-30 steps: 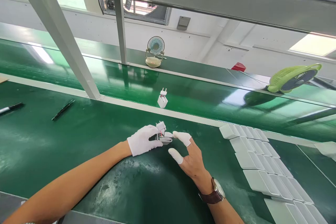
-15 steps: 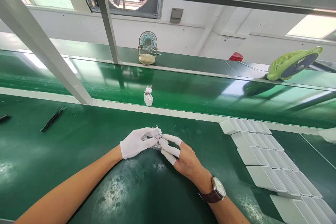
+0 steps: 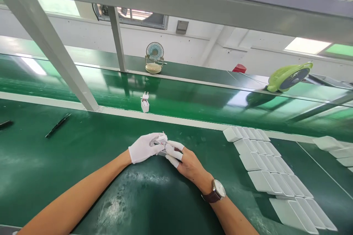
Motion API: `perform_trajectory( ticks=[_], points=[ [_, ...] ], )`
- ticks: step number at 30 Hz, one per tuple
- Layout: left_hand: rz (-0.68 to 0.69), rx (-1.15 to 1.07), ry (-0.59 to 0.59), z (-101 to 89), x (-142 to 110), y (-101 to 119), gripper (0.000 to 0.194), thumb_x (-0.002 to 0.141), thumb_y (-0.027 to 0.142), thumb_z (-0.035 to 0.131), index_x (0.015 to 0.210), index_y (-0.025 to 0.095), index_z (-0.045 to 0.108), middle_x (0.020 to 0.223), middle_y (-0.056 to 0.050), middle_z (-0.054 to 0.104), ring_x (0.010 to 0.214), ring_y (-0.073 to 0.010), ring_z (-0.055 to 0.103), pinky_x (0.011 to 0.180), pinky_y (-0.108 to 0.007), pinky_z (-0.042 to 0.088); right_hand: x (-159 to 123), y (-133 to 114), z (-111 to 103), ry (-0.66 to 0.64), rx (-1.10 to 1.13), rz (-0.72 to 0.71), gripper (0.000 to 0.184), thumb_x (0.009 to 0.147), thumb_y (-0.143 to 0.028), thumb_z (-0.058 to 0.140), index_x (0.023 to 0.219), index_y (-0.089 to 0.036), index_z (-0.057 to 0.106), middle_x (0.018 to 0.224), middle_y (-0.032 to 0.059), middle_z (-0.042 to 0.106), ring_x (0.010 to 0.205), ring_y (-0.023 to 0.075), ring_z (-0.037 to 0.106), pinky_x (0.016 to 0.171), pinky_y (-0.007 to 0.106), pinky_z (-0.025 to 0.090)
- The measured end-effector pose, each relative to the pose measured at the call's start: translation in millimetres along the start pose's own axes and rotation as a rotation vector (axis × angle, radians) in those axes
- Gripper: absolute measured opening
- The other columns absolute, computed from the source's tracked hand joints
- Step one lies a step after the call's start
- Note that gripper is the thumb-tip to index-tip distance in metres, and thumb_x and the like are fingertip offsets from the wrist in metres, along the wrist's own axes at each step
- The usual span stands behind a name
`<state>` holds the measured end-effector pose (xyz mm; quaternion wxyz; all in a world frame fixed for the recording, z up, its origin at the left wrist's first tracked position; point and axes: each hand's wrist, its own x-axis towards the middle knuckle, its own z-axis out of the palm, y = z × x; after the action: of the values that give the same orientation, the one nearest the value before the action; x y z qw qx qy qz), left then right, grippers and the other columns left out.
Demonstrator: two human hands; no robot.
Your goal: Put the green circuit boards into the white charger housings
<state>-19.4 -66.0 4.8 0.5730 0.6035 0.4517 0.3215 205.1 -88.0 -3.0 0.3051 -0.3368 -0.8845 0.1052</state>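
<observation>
two hands on one white plug

the left hand (image 3: 143, 149), gloved, is clamped on the white plug (image 3: 162, 140), near the middle of the tabletop's (image 3: 82, 165) far edge. the right hand (image 3: 190, 167) is closed on its other side, fingertips covered. beyond that edge, another plug (image 3: 145, 105) stands on the green belt (image 3: 190, 106). white cases (image 3: 255, 162) run in rows from the far edge, at right.
</observation>
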Motion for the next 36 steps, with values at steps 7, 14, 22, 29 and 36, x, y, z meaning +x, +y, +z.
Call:
perform_trajectory(
  ticks=[7, 14, 22, 29, 36],
  points=[
    [0.040, -0.395, 0.042, -3.8, 0.6, -7.2, 0.091, 0.071, 0.044, 0.080, 0.146, 0.014, 0.038, 0.130, -0.022, 0.063, 0.117, -0.0332, 0.059, 0.076, -0.038, 0.053, 14.0, -10.0, -15.3, 0.300, 0.045, -0.031, 0.042, 0.089, -0.014, 0.064, 0.125, -0.035, 0.062, 0.125, 0.0050, 0.067, 0.102, 0.0177, 0.071, 0.088, 0.032, 0.062],
    [0.040, -0.294, -0.002, -2.7, -0.7, -9.6, 0.101, 0.059, 0.031, 0.088, 0.147, 0.019, 0.041, 0.136, -0.019, 0.058, 0.107, -0.0295, 0.065, 0.082, -0.040, 0.054, 13.1, -10.2, -4.4, 0.050, 0.056, -0.005, 0.038, 0.093, -0.016, 0.056, 0.128, -0.031, 0.062, 0.117, 0.0079, 0.069, 0.105, 0.0199, 0.069, 0.089, 0.034, 0.061],
    [0.006, -0.095, 0.011, 3.9, -2.4, -6.0, 0.098, 0.065, 0.033, 0.084, 0.149, 0.018, 0.036, 0.120, -0.012, 0.067, 0.101, -0.0229, 0.065, 0.081, -0.036, 0.055, 1.2, -5.6, -3.7, 0.054, 0.128, 0.142, 0.035, 0.092, -0.028, 0.063, 0.127, -0.030, 0.062, 0.122, 0.0062, 0.068, 0.109, 0.0212, 0.068, 0.095, 0.037, 0.059],
    [-0.037, 0.064, 0.010, -0.4, -2.9, 2.9, 0.097, 0.063, 0.036, 0.083, 0.148, 0.018, 0.039, 0.114, -0.008, 0.069, 0.078, -0.0152, 0.063, 0.075, -0.032, 0.056, -3.0, -2.1, -22.6, 0.034, 0.064, 0.192, 0.034, 0.091, -0.035, 0.066, 0.124, -0.027, 0.062, 0.117, 0.0077, 0.068, 0.106, 0.0227, 0.068, 0.094, 0.040, 0.059],
    [-0.028, 0.145, 0.036, 1.7, -5.3, 6.6, 0.093, 0.065, 0.041, 0.082, 0.146, 0.020, 0.042, 0.106, -0.004, 0.071, 0.068, -0.0131, 0.061, 0.073, -0.031, 0.056, 6.5, -1.4, -28.0, -0.069, -0.084, 0.087, 0.027, 0.092, -0.032, 0.064, 0.119, -0.028, 0.064, 0.119, 0.0088, 0.067, 0.105, 0.0232, 0.068, 0.089, 0.041, 0.060]
  ],
)
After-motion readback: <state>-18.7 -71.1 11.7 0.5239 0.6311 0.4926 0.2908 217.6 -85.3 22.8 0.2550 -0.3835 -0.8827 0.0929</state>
